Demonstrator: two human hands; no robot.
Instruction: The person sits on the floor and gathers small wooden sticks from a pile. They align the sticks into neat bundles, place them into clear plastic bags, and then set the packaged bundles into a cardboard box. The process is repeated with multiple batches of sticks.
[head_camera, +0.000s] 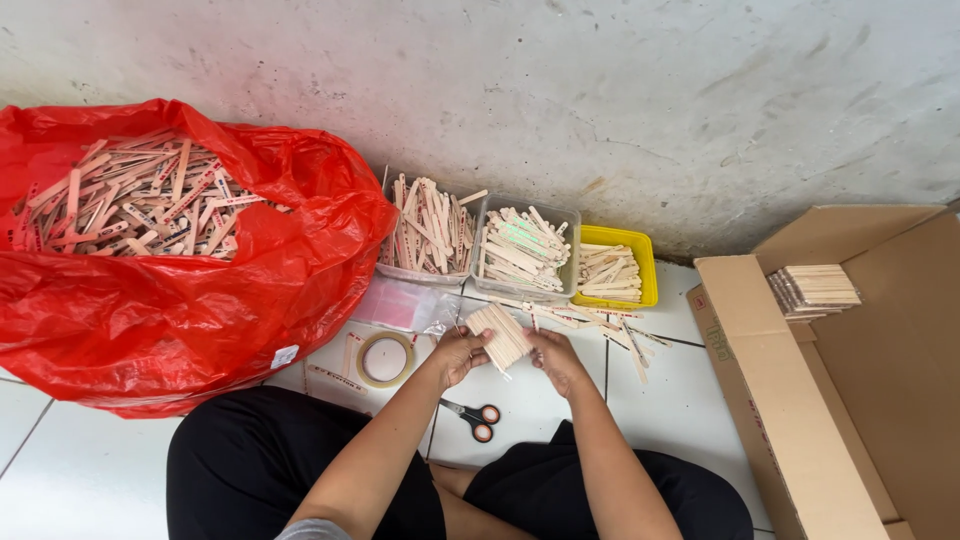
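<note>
Pale wooden stick bundle (500, 336) at frame centre — long axis upper-left to lower-right — gripped between left hand (459, 354) and right hand (556, 360), equally near.

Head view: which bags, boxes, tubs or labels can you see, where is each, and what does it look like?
Red plastic bag: left, open, full of wooden sticks.
Small white label: on the bag's lower front.
Two clear tubs: centre, by the wall, holding sticks.
Yellow tub: right of them.
Cardboard box: right, open, brown.
</note>
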